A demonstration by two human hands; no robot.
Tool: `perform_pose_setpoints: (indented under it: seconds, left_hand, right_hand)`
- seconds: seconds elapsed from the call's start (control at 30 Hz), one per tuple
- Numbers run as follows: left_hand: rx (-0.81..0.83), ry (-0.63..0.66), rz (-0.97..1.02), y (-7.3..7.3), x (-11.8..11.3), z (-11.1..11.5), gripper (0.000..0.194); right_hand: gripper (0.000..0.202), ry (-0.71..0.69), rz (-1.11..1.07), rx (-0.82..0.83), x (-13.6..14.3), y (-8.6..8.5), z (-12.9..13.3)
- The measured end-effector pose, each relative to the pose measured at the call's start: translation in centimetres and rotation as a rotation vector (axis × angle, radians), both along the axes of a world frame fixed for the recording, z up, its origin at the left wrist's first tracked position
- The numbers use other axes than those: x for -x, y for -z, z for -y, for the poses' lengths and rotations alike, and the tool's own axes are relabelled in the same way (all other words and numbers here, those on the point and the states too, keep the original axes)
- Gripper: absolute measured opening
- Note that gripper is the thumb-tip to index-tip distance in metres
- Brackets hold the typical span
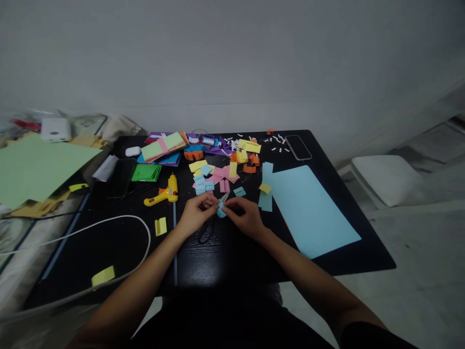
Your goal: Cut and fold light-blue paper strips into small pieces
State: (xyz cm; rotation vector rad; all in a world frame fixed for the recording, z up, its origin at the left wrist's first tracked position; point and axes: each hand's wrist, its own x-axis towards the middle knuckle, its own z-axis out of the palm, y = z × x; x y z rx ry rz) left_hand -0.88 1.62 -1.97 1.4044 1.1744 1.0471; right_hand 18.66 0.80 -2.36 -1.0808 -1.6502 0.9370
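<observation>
- Left hand (199, 211) and right hand (245, 217) pinch a small blue paper piece (221, 210), above the black table (232, 264), near scissors (225, 197).
- Already folded: pink, yellow and blue pieces (209, 186), scattered beyond.
- Seemingly still unfolded: blue strips (267, 198), large blue sheet (314, 211), at right.

worn on the head, the only view looks forward and down at the black table (198, 266). it faces the grey wall (232, 63) from fairly near
</observation>
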Motion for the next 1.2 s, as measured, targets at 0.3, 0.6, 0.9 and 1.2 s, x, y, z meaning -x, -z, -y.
perform_pose_setpoints:
  seconds: [0.3, 0.6, 0.9, 1.2]
  left_hand:
    - [0.027, 0.032, -0.018, -0.28, 0.45, -0.19, 0.015]
    - [-0.065, 0.027, -0.144, -0.2, -0.08, 0.26, 0.013]
    - [-0.126, 0.021, -0.203, 0.13, -0.19, 0.4, 0.011]
    - [-0.202, 0.044, -0.277, -0.34, 0.15, 0.31, 0.01]
  right_hand:
    - [0.023, -0.157, -0.23, 0.242, -0.43, 0.15, -0.57]
    - [0.015, -0.035, 0.086, -0.137, 0.03, 0.41, 0.07]
    - [0.013, -0.014, 0.132, -0.256, -0.02, 0.75, -0.04]
    - [0.008, 0.012, 0.097, -0.155, 0.0, 0.35, 0.08]
